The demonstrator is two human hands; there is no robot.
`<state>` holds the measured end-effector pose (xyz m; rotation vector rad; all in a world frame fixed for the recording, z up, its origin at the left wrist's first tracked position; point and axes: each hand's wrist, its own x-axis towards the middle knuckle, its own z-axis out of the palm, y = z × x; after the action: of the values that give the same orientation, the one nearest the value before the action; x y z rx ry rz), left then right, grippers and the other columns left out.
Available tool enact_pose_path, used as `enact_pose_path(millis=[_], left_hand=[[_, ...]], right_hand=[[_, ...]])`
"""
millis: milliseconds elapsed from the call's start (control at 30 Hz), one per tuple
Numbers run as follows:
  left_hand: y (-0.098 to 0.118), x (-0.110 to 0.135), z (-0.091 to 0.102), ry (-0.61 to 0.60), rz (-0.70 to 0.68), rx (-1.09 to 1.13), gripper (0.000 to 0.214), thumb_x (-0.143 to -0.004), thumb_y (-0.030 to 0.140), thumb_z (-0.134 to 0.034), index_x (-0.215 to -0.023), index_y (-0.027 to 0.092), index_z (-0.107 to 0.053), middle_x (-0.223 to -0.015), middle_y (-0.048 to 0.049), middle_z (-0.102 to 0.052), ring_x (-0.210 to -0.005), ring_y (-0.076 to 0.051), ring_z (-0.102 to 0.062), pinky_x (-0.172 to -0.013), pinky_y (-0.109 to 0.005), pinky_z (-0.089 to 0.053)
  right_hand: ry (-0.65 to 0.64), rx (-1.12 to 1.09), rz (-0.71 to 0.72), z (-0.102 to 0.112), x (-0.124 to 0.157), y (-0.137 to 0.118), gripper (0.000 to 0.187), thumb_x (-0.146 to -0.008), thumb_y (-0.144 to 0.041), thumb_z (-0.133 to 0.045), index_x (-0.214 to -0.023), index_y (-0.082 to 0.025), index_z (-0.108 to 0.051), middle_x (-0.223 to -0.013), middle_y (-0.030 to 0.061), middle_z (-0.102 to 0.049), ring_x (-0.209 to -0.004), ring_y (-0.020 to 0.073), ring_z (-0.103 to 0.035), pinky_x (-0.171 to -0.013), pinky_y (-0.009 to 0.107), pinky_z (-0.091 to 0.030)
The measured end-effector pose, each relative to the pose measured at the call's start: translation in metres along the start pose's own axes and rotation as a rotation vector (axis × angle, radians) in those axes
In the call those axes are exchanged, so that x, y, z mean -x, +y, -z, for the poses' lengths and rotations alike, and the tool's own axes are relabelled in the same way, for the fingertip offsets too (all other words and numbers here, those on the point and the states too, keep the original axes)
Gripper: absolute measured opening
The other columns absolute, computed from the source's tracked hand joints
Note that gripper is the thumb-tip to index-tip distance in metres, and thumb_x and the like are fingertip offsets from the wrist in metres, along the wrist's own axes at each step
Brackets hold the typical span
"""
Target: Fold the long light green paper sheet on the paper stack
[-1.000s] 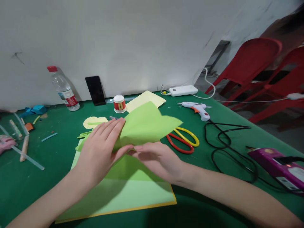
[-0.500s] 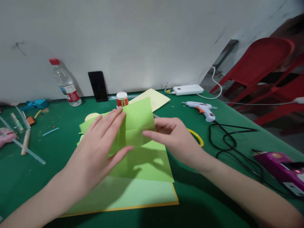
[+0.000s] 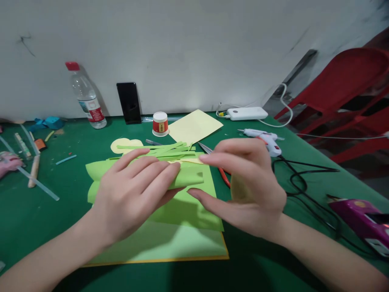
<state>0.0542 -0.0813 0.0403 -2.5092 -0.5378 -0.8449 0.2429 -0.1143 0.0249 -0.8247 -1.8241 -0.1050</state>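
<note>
My left hand (image 3: 130, 194) is closed over a folded piece of bright green paper (image 3: 190, 177), fingers on top and thumb tucked under the near edge. At the paper's right end my right hand (image 3: 252, 188) hovers, thumb and fingers apart, with nothing seen between them. Beneath both lies a larger green sheet (image 3: 191, 217), resting on pale green sheets (image 3: 170, 245) with an orange edge. Narrow green paper strips (image 3: 161, 151) and a rounded cream cutout (image 3: 121, 144) are just behind my left hand. Scissors (image 3: 224, 177) are partly hidden behind my right hand.
Along the wall stand a water bottle (image 3: 91, 107), a phone (image 3: 129, 103) and a small red-and-white tub (image 3: 160, 123). Cream paper (image 3: 196, 125) lies beside them. To the right are a white power strip (image 3: 247, 113), a glue gun (image 3: 267, 140), black cable (image 3: 299, 182) and a purple device (image 3: 358, 219).
The green paper, held up and spread before, is now folded over and lower. My right hand has let go of its edge and opened. Strips behind it have come into view.
</note>
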Motion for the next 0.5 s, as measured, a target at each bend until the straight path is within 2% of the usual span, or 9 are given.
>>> enact_pose_path(millis=[67,167,333,500], left_hand=[[0.001,0.000,0.001,0.014,-0.045,-0.040,0.016,-0.081,0.024,-0.058,-0.092,0.013,-0.060,-0.080,-0.0047,-0.071,-0.073,-0.018,-0.064,-0.076,-0.033,-0.052],[0.003,-0.001,0.003,0.028,-0.106,-0.083,0.015,-0.079,0.023,-0.060,-0.089,0.011,-0.061,-0.077,-0.0054,-0.071,-0.070,-0.020,-0.065,-0.072,-0.033,-0.053],[0.004,-0.001,0.004,0.009,-0.058,0.072,0.019,-0.080,0.027,-0.061,-0.092,0.012,-0.061,-0.092,-0.0058,-0.071,-0.086,-0.017,-0.066,-0.083,-0.030,-0.053],[0.005,0.001,0.005,0.011,-0.043,0.198,0.011,-0.085,0.013,-0.051,-0.090,0.015,-0.061,-0.095,-0.0038,-0.071,-0.090,-0.012,-0.065,-0.090,-0.027,-0.050]], right_hand=[[-0.071,0.046,0.075,0.004,-0.004,-0.001,0.019,-0.071,-0.009,-0.064,-0.085,-0.021,-0.061,-0.083,0.0048,-0.059,-0.078,0.0159,-0.052,-0.070,0.032,-0.045],[-0.109,0.077,0.127,0.009,-0.008,-0.003,0.014,-0.070,-0.007,-0.063,-0.075,-0.020,-0.063,-0.074,0.0044,-0.063,-0.074,0.0164,-0.050,-0.069,0.032,-0.045],[-0.156,0.082,0.136,0.012,-0.010,-0.002,0.016,-0.069,-0.006,-0.064,-0.073,-0.022,-0.064,-0.067,0.0027,-0.065,-0.071,0.0166,-0.051,-0.067,0.032,-0.046],[-0.196,0.037,0.121,0.010,-0.010,-0.002,0.011,-0.071,-0.010,-0.064,-0.073,-0.021,-0.062,-0.064,0.0020,-0.066,-0.069,0.0163,-0.053,-0.062,0.032,-0.046]])
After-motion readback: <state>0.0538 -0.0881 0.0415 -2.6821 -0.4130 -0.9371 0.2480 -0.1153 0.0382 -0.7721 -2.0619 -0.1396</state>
